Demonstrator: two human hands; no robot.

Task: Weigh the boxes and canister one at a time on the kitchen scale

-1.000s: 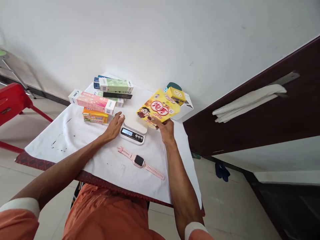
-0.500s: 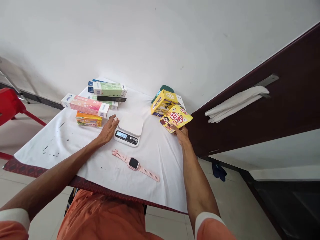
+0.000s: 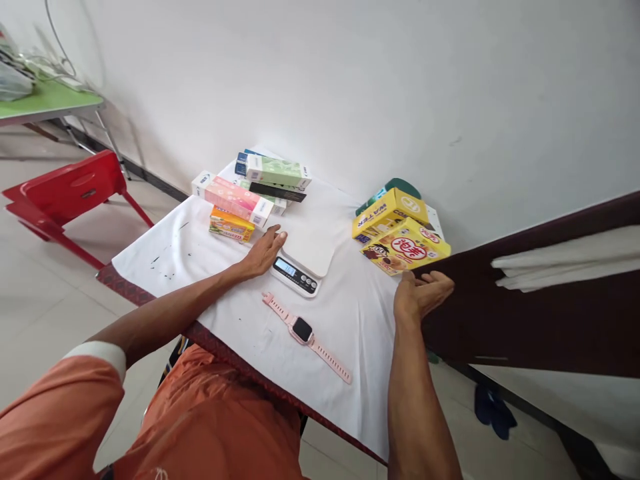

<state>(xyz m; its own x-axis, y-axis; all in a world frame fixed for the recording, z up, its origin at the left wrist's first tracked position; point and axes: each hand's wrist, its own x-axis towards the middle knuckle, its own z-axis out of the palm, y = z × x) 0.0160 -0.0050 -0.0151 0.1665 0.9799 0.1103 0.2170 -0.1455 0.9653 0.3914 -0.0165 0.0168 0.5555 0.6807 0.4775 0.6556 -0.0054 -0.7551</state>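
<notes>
On the desk [image 3: 363, 333] before you, the scale [image 3: 306, 248] sits between the stacked boxes [image 3: 233, 198] on your left and the cartons [image 3: 407, 248] on your right. The watch [image 3: 302, 329] lies nearer you. A chair [image 3: 83, 187] stands left of the desk; slippers [image 3: 494, 410] lie rightward.

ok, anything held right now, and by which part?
Nothing visibly gripped. The left hand lies open beside the scale; the right hand is at the near edge of the front yellow box, fingers loosely curled, contact unclear.

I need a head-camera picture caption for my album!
Left hand beside the white scale, right hand by the nearer yellow box, pink watch unbuckled.
</notes>
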